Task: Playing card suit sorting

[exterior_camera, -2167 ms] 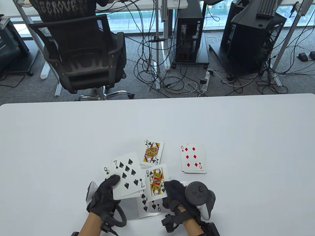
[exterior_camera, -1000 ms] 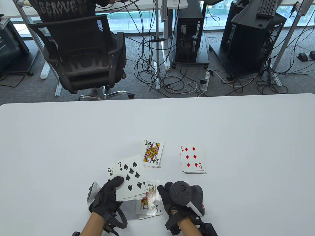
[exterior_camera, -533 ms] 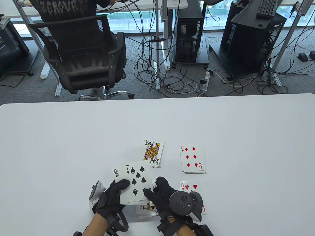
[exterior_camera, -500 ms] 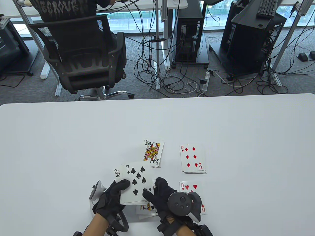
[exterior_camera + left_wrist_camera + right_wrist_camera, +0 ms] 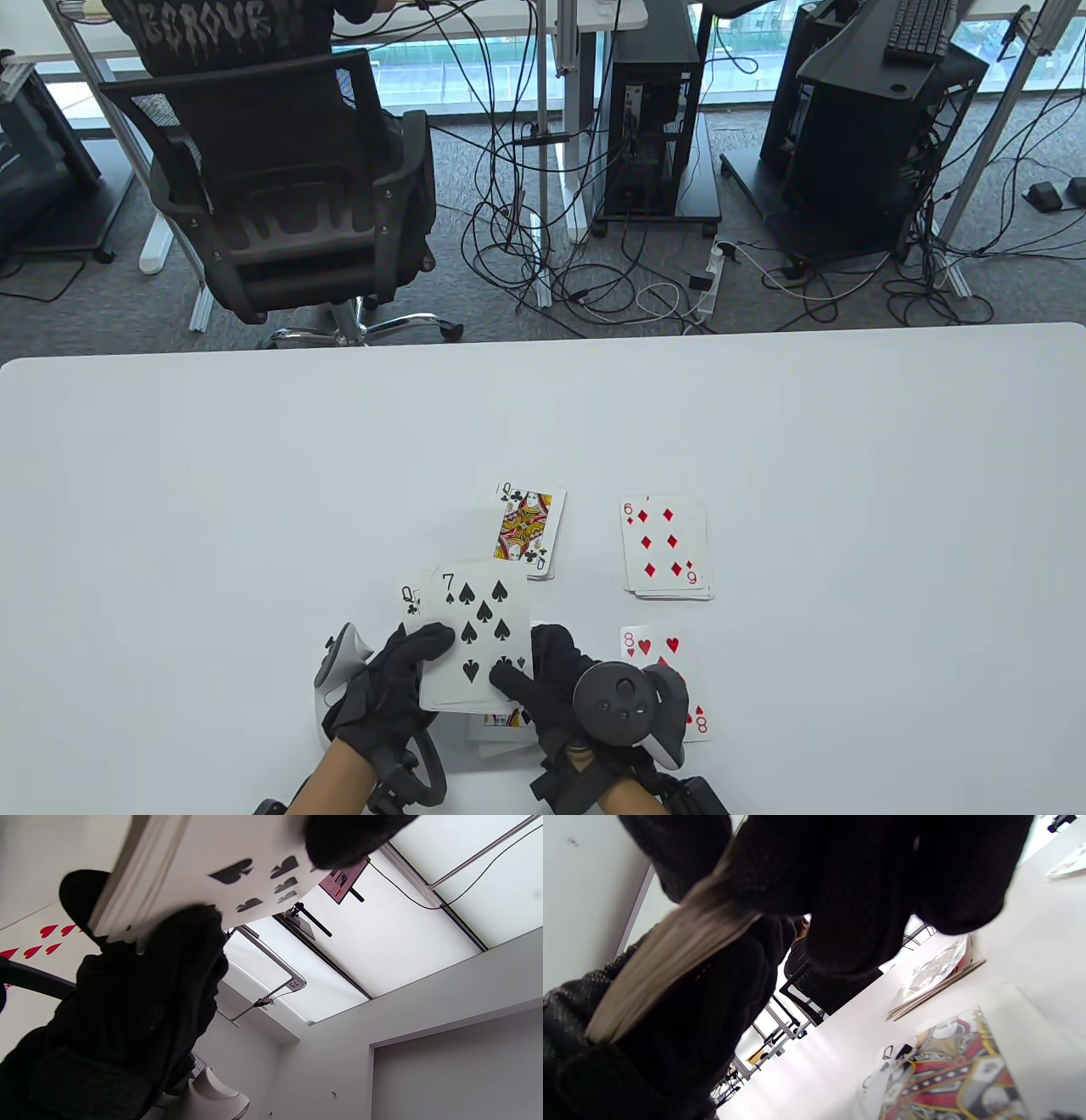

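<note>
While both gloved hands met low at the near edge of the table, the scene read as follows.

Left hand: the left hand (image 5: 386,688) gripped a held stack of cards (image 5: 479,637), thumb curled across the face and fingers underneath.
Held stack: it was raised above the table, face up, with the seven of spades (image 5: 482,618) on top and the corner of a queen of clubs (image 5: 411,598) peeking out at its left.
Right hand: the right hand (image 5: 564,688) pinched the lower right corner of the seven of spades, thumb on the face and fingers curled beneath the stack; a dark tracker (image 5: 628,700) sat on its back.
Spade pile: partly hidden under both hands, a pile (image 5: 501,722) lay flat on the table with a queen face card on top, seen closer in the right wrist view (image 5: 950,1069).
Club pile: just beyond the held stack, a pile topped by another queen of clubs (image 5: 528,531) lay on the table.
Diamond pile: to the right of the club pile, apart from it, lay a pile topped by the six of diamonds (image 5: 666,546).
Heart pile: near the right hand, below the diamonds, lay the eight of hearts (image 5: 657,658), partly covered by the tracker.
Table: the white table (image 5: 212,509) held all four piles near its front middle.
</note>
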{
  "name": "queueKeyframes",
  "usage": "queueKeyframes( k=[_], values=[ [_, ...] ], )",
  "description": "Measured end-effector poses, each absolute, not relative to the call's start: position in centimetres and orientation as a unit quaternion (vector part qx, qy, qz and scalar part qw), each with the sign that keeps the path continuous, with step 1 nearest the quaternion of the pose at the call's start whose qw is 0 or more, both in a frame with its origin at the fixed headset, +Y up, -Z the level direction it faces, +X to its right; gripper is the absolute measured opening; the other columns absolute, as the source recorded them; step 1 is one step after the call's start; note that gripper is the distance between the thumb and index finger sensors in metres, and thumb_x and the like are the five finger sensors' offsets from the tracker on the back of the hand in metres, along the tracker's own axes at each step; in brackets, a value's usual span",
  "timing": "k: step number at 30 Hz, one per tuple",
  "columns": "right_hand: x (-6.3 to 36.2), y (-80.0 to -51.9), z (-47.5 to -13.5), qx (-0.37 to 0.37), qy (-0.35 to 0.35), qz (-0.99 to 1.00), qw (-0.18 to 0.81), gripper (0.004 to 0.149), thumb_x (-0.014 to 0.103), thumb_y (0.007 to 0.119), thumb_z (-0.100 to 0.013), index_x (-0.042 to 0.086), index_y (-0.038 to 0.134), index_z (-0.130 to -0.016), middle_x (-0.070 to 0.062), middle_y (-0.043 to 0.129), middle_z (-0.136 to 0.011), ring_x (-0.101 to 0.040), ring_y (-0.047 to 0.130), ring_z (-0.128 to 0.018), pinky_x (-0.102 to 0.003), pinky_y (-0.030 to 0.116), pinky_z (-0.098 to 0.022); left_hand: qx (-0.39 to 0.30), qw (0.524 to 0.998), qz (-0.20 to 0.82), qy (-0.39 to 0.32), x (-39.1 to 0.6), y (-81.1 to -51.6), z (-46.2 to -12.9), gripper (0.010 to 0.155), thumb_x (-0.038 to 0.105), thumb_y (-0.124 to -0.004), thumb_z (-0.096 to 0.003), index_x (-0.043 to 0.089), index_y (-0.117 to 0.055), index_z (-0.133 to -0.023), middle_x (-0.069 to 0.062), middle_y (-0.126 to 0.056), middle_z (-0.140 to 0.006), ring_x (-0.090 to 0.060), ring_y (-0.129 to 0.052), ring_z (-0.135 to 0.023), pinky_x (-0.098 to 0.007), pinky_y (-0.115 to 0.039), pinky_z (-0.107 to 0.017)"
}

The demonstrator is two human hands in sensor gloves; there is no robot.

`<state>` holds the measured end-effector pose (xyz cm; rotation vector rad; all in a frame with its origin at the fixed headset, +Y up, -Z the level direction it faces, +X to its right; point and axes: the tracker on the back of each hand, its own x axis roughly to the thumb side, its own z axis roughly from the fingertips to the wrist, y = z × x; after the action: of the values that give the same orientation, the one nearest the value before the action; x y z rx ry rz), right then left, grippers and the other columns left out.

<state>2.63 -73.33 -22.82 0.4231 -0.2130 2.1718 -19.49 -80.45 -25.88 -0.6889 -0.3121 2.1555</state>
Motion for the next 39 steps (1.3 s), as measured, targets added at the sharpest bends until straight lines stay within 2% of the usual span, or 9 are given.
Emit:
queueKeyframes(
  k=[3,7,16,24,25,31,34,39],
  values=[
    [3.0,-73.4,-22.9,0.166,-0.082,0.861,0.474,0.045,0.029,0.074,-0.052,-0.011,0.070,-0.071,-0.001,0.091,-0.038,-0.023,0.099,-0.030,-0.047,0.086,-0.034,-0.281,0.416,0.855,-0.128,-19.3,-80.5,-25.8,0.058,0.044,-0.067,-0.0628,0.031,-0.035,-0.109,0.002,-0.053,-0.112,-0.024,-0.070,-0.099,-0.041,-0.067,-0.071],
    [3.2,-73.3,-22.9,0.165,-0.090,0.853,0.486,0.040,0.024,0.068,-0.054,-0.011,0.072,-0.071,-0.001,0.092,-0.037,-0.023,0.100,-0.029,-0.046,0.087,-0.034,-0.281,0.403,0.861,-0.129,-19.1,-80.5,-25.8,0.058,0.043,-0.068,-0.0627,0.031,-0.035,-0.109,0.003,-0.053,-0.112,-0.023,-0.071,-0.099,-0.041,-0.068,-0.071],
    [5.8,-73.4,-23.7,0.102,-0.123,0.847,0.506,0.039,0.021,0.065,-0.054,-0.014,0.073,-0.071,-0.003,0.093,-0.037,-0.023,0.101,-0.027,-0.046,0.087,-0.033,-0.262,0.384,0.877,-0.122,-19.5,-80.2,-25.9,0.057,0.043,-0.067,-0.0628,0.032,-0.036,-0.109,0.003,-0.054,-0.111,-0.023,-0.072,-0.099,-0.040,-0.069,-0.071],
    [9.0,-74.1,-24.4,0.025,-0.141,0.814,0.563,0.039,0.021,0.064,-0.054,-0.014,0.072,-0.070,-0.003,0.093,-0.035,-0.022,0.100,-0.025,-0.045,0.087,-0.031,-0.241,0.371,0.890,-0.114,-20.2,-80.0,-26.1,0.057,0.044,-0.066,-0.0629,0.032,-0.035,-0.109,0.003,-0.054,-0.112,-0.022,-0.072,-0.098,-0.040,-0.069,-0.071],
    [9.1,-74.2,-24.5,0.022,-0.135,0.816,0.562,0.039,0.021,0.064,-0.054,-0.014,0.073,-0.070,-0.003,0.093,-0.035,-0.022,0.100,-0.024,-0.045,0.087,-0.030,-0.238,0.371,0.890,-0.114,-20.3,-79.9,-26.1,0.057,0.044,-0.066,-0.0630,0.032,-0.035,-0.109,0.003,-0.053,-0.112,-0.022,-0.072,-0.099,-0.040,-0.069,-0.071],
    [6.1,-76.1,-24.5,0.062,0.018,0.859,0.507,0.043,0.021,0.066,-0.054,-0.018,0.071,-0.072,-0.001,0.093,-0.030,-0.020,0.100,-0.016,-0.043,0.088,-0.025,-0.220,0.368,0.897,-0.105,-21.0,-79.9,-26.2,0.057,0.044,-0.066,-0.0631,0.032,-0.035,-0.109,0.003,-0.053,-0.112,-0.022,-0.071,-0.099,-0.040,-0.068,-0.071],
    [4.5,-76.7,-24.2,0.072,0.052,0.887,0.453,0.046,0.021,0.066,-0.054,-0.021,0.069,-0.073,0.000,0.093,-0.027,-0.018,0.099,-0.012,-0.041,0.089,-0.021,-0.213,0.370,0.898,-0.103,-21.3,-79.8,-26.3,0.057,0.044,-0.066,-0.0631,0.032,-0.035,-0.109,0.004,-0.053,-0.112,-0.022,-0.071,-0.099,-0.040,-0.068,-0.072],
    [2.4,-76.8,-23.8,0.101,0.075,0.948,0.293,0.055,0.022,0.067,-0.054,-0.026,0.062,-0.079,0.002,0.093,-0.022,-0.016,0.098,-0.004,-0.039,0.090,-0.016,-0.211,0.373,0.898,-0.098,-21.4,-79.8,-26.3,0.057,0.044,-0.066,-0.0633,0.032,-0.034,-0.109,0.004,-0.053,-0.112,-0.022,-0.071,-0.099,-0.040,-0.068,-0.072]
  ],
)
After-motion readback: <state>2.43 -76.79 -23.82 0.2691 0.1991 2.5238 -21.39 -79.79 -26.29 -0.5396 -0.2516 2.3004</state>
